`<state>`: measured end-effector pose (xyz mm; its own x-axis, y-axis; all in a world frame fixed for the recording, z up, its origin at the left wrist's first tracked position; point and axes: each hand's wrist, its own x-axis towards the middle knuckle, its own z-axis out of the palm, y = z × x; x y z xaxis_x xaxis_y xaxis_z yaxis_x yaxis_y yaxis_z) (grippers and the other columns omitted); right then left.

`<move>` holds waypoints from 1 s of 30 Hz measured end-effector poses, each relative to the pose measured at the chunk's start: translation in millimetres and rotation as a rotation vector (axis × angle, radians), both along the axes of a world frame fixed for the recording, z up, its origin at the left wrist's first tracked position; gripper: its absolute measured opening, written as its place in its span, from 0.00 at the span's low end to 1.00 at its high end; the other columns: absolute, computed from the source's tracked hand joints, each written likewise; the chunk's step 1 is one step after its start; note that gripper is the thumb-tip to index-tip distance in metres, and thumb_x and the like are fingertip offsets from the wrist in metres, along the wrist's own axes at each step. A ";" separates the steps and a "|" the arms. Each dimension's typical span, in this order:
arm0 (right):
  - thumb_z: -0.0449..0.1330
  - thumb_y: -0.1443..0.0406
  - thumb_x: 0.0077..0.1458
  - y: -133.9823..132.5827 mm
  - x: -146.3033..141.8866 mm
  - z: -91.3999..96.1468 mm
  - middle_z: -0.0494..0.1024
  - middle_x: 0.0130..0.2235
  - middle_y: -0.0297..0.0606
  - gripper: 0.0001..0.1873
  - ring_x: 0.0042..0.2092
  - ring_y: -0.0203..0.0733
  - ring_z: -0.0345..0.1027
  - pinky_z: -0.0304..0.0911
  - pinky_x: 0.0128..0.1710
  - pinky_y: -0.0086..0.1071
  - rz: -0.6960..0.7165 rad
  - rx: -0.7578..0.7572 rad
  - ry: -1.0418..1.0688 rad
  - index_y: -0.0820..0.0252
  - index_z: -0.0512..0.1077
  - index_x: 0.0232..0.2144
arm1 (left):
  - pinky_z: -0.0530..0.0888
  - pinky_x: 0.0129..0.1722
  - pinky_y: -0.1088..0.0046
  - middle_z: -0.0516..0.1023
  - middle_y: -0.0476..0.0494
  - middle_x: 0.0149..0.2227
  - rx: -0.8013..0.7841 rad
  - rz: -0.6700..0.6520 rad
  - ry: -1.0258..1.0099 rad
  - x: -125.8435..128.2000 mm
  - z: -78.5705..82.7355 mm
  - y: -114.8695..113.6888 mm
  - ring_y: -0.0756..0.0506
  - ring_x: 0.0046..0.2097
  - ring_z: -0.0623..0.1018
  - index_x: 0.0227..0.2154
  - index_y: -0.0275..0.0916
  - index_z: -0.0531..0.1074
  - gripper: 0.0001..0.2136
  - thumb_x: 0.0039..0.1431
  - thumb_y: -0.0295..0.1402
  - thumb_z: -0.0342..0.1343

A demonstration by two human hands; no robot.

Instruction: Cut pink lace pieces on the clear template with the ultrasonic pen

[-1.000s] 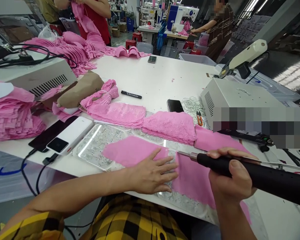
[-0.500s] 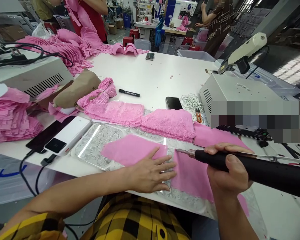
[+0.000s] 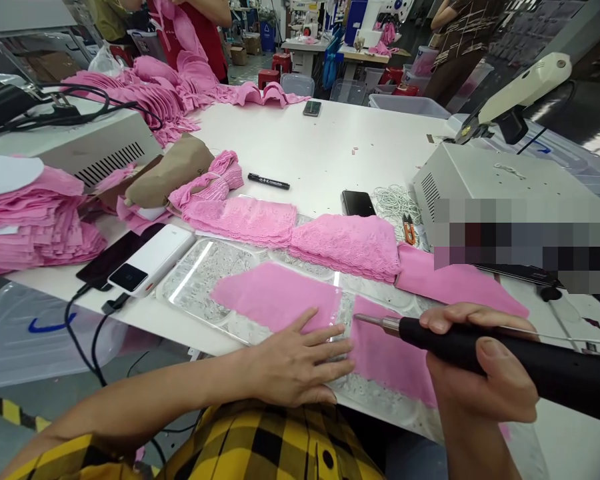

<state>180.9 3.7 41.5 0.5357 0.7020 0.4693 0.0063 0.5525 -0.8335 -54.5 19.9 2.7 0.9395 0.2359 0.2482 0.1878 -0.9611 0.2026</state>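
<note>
Far left: stacked pink fabric pieces (image 3: pixel 35 220), grey machine housing (image 3: pixel 75 143) behind; white power bank (image 3: pixel 153 260) and dark phone (image 3: pixel 111 255) at the table edge, cables trailing down.

Centre left: clear acrylic plate (image 3: pixel 193 283) flat on the white table (image 3: pixel 320 150), pink fabric panel (image 3: pixel 275 293) spread over it. Left hand (image 3: pixel 300 360) open, fingers splayed, palm down on the near edge of that panel, pinning it to the plate; nothing gripped.

Centre: two folded pink lace stacks (image 3: pixel 300 230) just beyond the plate; black marker (image 3: pixel 269 181) and another phone (image 3: pixel 359 203) further back.

Centre right: second pink panel (image 3: pixel 390 357) just beside the first, a narrow gap of plate between. Metal tip of the black-handled cutting tool (image 3: pixel 480 350) at that gap, near the left fingertips; touching fabric or hovering: cannot tell.

Right: right hand (image 3: pixel 480 380) wrapped closed round the tool handle, thumb on top, index along the barrel. Orange snips (image 3: pixel 409 229) and white machine box (image 3: pixel 480 187) behind.

Step judged: trimming or sealing an edge between the two panels, fabric held, tip placed at the start of a pass. Next move calls for steady downward hold from the left hand, fingertips kept clear of the tip, tool drawn evenly along the panel edge.
</note>
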 end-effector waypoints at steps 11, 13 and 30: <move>0.60 0.62 0.41 2.0 0.9 -0.2 0.72 0.25 0.33 0.07 0.21 0.38 0.64 0.65 0.23 0.38 -0.002 -0.004 -0.007 0.58 0.70 0.25 | 0.43 0.69 0.47 0.66 0.38 0.63 0.003 -0.012 0.010 -0.8 -2.2 0.3 0.39 0.68 0.60 0.58 0.37 0.66 0.23 0.70 0.46 0.43; 0.59 0.62 0.40 -0.6 1.9 0.8 0.71 0.25 0.33 0.07 0.21 0.38 0.63 0.64 0.22 0.37 0.003 -0.007 0.010 0.58 0.70 0.25 | 0.42 0.69 0.48 0.65 0.39 0.64 0.001 -0.012 0.017 -1.1 -1.8 0.1 0.39 0.68 0.59 0.59 0.38 0.65 0.23 0.71 0.46 0.41; 0.59 0.65 0.46 -25.6 -0.6 7.1 0.73 0.28 0.33 0.06 0.24 0.37 0.65 0.66 0.25 0.37 0.129 -0.046 -0.033 0.58 0.72 0.30 | 0.49 0.70 0.57 0.65 0.45 0.64 -0.118 -0.040 0.066 -2.5 6.8 3.8 0.43 0.68 0.58 0.60 0.38 0.65 0.19 0.70 0.34 0.42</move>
<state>180.3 -21.9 48.5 0.4246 0.7849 0.4513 -0.0344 0.5120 -0.8583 -57.1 23.7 9.5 0.9621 0.2219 0.1583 0.1664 -0.9382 0.3036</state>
